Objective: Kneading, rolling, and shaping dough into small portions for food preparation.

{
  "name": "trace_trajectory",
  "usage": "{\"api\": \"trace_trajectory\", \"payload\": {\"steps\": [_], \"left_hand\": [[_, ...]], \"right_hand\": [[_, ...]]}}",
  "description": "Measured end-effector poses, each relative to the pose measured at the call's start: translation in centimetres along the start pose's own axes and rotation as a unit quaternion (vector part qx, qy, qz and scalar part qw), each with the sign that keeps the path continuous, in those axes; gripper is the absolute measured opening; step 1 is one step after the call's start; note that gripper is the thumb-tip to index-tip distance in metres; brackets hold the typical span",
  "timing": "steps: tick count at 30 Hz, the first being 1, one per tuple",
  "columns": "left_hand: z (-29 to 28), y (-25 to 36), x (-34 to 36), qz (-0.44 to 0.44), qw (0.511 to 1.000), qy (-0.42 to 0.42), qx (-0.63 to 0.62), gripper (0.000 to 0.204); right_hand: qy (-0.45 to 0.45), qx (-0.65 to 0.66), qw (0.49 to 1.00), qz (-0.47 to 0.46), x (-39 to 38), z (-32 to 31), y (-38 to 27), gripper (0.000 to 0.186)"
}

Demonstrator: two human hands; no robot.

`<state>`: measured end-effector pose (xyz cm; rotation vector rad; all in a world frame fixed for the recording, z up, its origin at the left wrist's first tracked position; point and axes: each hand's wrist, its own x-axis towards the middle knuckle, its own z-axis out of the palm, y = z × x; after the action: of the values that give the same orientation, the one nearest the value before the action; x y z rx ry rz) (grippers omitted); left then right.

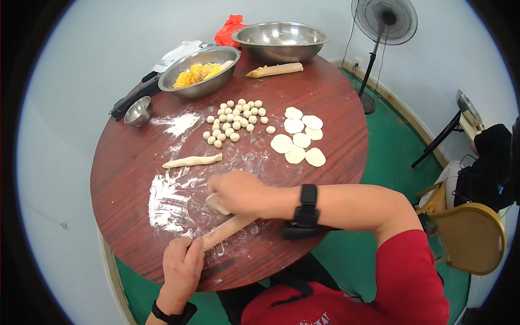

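Observation:
My left hand [183, 264] is closed on the near end of a wooden rolling pin [227, 232], low on the table. The pin slants up to the right and passes under my right wrist. My right hand [237, 192], somewhat blurred, is curled over a pale piece of dough [218, 204] just beyond the pin; its fingertips are partly hidden. Farther off lies a rope of dough [192, 161]. Many small dough balls [234, 124] are clustered behind it, and several flat dough rounds [295, 154] are spread at the right.
White flour [165, 203] covers parts of the round reddish table [124, 179]. Toward the back are a metal bowl of corn [203, 57], a bigger metal basin [280, 42], a corn cob [276, 70], a small metal cup [138, 111] and a red bag [230, 30]. A fan [385, 21] and a chair [468, 238] stand right.

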<state>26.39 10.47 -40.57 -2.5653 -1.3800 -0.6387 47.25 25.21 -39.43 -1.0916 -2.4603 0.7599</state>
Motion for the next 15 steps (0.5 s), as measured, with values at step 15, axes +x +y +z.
{"api": "trace_trajectory", "payload": {"steps": [15], "left_hand": [[0.2,-0.2,0.6,-0.028,1.000,0.000,-0.012,0.047]], "right_hand": [[0.153,0.207,0.931,0.259,-9.5,-11.6,14.9,0.022]]}}
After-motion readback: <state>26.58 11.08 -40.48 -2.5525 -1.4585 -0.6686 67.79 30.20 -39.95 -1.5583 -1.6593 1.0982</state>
